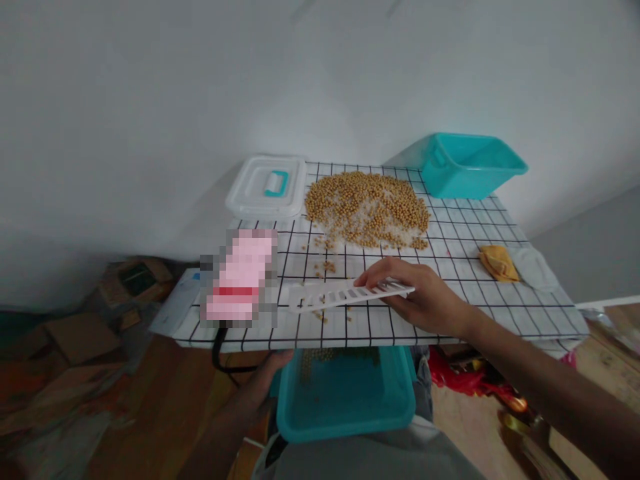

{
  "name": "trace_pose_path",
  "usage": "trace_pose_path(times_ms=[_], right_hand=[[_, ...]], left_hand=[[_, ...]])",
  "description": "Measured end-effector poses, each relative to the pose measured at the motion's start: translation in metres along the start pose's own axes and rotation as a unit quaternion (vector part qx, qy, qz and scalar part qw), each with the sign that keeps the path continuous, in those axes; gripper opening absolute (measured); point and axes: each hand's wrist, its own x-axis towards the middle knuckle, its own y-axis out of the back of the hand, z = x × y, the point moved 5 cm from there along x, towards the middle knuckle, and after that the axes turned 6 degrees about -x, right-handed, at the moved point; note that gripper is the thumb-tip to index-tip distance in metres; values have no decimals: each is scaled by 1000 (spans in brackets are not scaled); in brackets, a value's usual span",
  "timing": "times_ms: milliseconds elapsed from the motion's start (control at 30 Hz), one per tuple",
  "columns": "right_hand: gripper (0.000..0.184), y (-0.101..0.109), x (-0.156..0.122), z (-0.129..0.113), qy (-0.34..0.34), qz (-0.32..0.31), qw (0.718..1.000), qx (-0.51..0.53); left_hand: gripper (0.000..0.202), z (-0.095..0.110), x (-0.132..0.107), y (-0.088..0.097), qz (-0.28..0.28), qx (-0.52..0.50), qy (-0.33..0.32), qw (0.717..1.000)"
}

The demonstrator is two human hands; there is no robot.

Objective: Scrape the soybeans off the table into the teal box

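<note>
From where I stood, cardboard boxes (83,339) lay at lower left — a pink, blurred-out thing (243,267) left of centre — and, far right, a yellow cloth (499,263) beside a white cloth (536,268).

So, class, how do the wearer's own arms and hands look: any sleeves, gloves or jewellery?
The right hand is bare, with no glove, ring or watch visible, and no sleeve shows on the right forearm. The left hand looks gloveless too, though its fingers are partly hidden and that side is dim.
</note>
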Motion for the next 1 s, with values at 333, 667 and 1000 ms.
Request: trace_pose_path(times_ms=[333, 667, 1000], right_hand=[[26, -17, 4, 1, 10, -5, 1000, 11], [33, -16, -33, -12, 6, -48, 997, 57], [31, -10, -60, -26, 15, -99, 991, 88]], left_hand=[[34, 5, -7, -6, -4, 15, -21, 1000], [20, 6, -2, -10, -30, 11, -31, 999], [36, -2, 2, -6, -45, 50, 2, 998]])
